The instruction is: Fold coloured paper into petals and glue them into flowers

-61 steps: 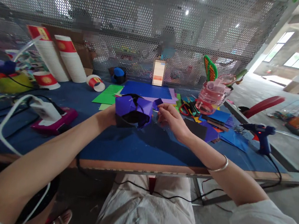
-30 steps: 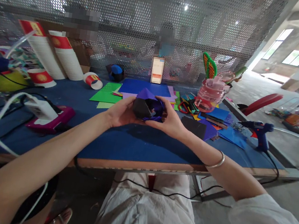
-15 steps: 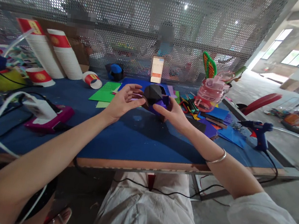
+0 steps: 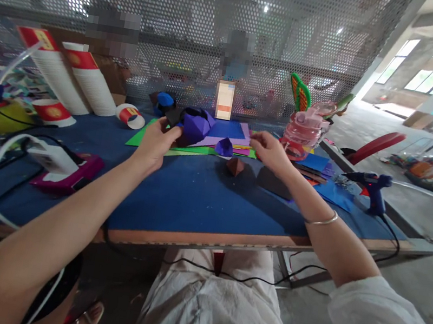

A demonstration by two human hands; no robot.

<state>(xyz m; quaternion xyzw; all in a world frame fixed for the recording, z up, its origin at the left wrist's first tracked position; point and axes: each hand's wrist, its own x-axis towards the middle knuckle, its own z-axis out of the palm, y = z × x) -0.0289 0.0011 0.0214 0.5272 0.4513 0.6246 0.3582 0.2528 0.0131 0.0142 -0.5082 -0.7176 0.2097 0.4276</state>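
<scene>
My left hand (image 4: 156, 141) has carried the purple paper wad (image 4: 192, 125) away; my right hand (image 4: 269, 151), now empty, seems half-open.

The bench (image 4: 177, 199) is covered in deep blue with an orange-brown front edge. The folded paper piece (image 4: 192, 124) is purple and black. A small purple scrap (image 4: 225, 147) and a reddish-brown scrap (image 4: 235, 166) lie on the blue. The paper sheets (image 4: 202, 146) are green, lilac and blue. The paper cups (image 4: 69, 78) are white with red and gold bands. The glue gun (image 4: 372, 189) is blue, the jar (image 4: 305, 132) pink.
</scene>
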